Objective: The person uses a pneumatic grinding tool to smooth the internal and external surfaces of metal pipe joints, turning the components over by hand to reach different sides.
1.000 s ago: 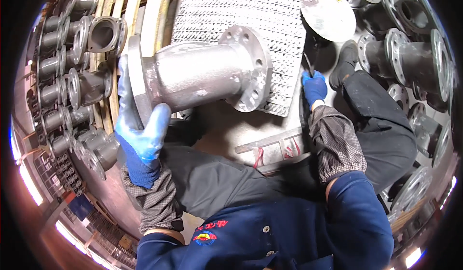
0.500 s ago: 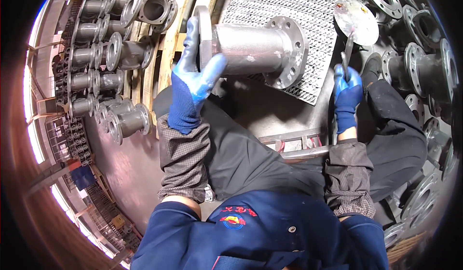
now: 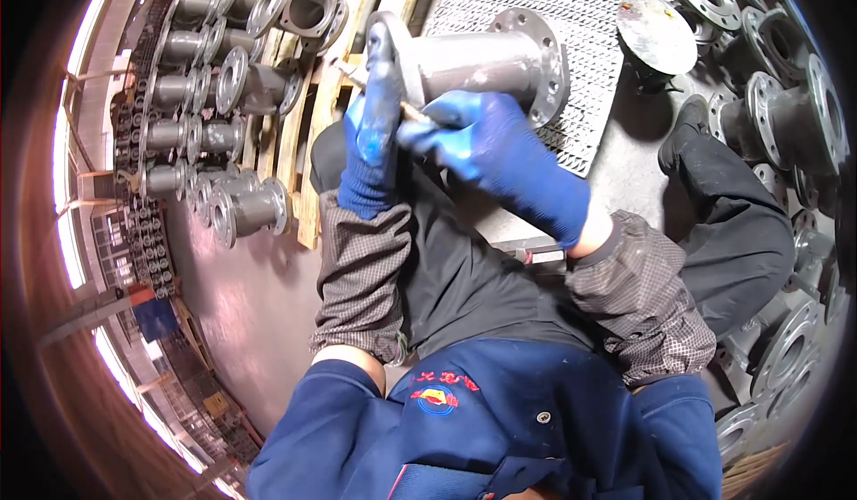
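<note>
A grey flanged pipe (image 3: 478,64) lies sideways in front of me, over the edge of a patterned metal sheet. My left hand (image 3: 375,129), in a blue coated glove, grips its left flange (image 3: 395,58) with the fingers pointing up along the face. Close against it, my right hand (image 3: 473,138) is closed on a slim putty knife (image 3: 413,113). The knife's pale handle shows between the hands, and its tip sticks out left of my left fingers. The middle of the knife is hidden by my left hand.
A round plate (image 3: 656,36) with pale smears stands at the right, beside the patterned sheet (image 3: 585,49). Many flanged pipes (image 3: 254,210) crowd the left, near a wooden pallet (image 3: 290,143). More pipes (image 3: 799,116) are stacked on the right, past my leg.
My right hand has swung left from the round plate to the pipe's left flange, carrying the putty knife. My left fingers have turned and drawn together at the flange.
</note>
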Demonstrator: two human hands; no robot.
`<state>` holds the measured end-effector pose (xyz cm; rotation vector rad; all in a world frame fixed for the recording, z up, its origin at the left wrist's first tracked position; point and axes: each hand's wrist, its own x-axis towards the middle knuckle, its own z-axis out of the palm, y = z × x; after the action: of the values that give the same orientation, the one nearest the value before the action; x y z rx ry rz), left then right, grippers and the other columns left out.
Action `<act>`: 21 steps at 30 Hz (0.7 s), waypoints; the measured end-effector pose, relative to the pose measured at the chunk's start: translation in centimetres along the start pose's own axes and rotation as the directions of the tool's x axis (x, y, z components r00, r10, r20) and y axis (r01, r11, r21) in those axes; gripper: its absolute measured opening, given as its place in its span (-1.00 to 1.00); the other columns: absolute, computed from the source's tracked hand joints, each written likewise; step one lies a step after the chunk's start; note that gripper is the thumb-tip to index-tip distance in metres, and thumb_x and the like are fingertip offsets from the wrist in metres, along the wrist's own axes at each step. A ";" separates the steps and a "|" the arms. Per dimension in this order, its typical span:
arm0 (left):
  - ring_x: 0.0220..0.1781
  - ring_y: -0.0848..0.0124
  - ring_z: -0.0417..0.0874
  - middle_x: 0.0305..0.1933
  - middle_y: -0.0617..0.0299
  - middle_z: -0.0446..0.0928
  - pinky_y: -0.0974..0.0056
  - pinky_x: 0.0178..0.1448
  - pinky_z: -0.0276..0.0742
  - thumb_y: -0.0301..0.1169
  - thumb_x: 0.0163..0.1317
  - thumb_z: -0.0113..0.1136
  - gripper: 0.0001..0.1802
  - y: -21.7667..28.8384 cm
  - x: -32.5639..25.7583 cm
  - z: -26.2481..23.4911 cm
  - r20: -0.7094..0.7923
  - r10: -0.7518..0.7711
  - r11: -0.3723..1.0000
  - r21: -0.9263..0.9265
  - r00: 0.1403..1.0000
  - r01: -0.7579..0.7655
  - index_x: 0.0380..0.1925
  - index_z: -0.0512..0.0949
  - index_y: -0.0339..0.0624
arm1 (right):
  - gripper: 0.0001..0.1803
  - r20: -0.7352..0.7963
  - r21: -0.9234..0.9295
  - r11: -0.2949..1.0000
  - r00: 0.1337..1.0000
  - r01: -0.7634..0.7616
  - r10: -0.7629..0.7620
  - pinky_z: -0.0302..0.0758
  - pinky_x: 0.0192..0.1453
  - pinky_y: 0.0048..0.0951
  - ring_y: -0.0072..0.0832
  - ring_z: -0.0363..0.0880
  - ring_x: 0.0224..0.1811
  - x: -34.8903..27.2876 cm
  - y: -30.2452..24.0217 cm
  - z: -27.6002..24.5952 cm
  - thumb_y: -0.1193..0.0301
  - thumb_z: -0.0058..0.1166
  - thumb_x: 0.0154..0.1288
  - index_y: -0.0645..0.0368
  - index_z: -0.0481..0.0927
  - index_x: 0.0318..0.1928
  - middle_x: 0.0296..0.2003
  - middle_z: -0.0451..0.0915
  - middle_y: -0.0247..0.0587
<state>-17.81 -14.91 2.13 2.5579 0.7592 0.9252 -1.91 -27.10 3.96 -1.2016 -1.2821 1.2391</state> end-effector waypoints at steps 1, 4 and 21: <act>0.30 0.31 0.29 0.28 -0.03 0.25 0.26 0.34 0.23 -0.25 0.45 -0.33 -0.47 0.6 0.0 1.0 -0.025 0.016 0.998 -0.064 1.000 -0.018 0.27 0.14 -0.42 | -0.55 -0.021 0.405 0.910 0.996 0.085 -0.084 0.52 -0.45 -0.49 -0.45 0.61 -0.56 -0.7 1.2 -0.6 0.09 -0.02 0.30 0.28 0.61 -0.21 -0.45 0.64 -0.04; 0.30 0.36 0.27 0.33 0.01 0.21 0.30 0.33 0.17 -0.28 0.45 -0.29 -0.49 4.6 -0.3 1.6 0.026 -0.325 0.743 -0.611 0.945 0.273 0.27 0.15 -0.41 | -0.32 0.362 0.737 0.548 0.916 -0.396 0.175 0.54 -0.48 -0.63 -0.47 0.60 -0.59 -1.3 0.7 -2.8 -0.05 -0.23 0.39 0.46 0.47 -0.08 -0.40 0.64 0.05; 0.42 0.22 0.12 0.39 -0.05 0.11 0.23 0.45 -0.04 -0.24 0.42 -0.32 -0.43 4.4 1.6 3.2 -0.154 0.133 0.890 -0.416 0.979 -0.186 0.31 0.06 -0.41 | -0.54 0.403 0.850 0.353 0.914 -0.390 0.040 0.51 -0.47 -0.58 -0.43 0.62 -0.48 -1.4 1.9 0.8 0.14 -0.16 0.40 0.32 0.59 -0.28 -0.44 0.64 -0.15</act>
<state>-13.04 -17.88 2.56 2.2095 0.3243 1.1626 -2.61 -28.51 2.03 -0.2977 -0.3696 2.0279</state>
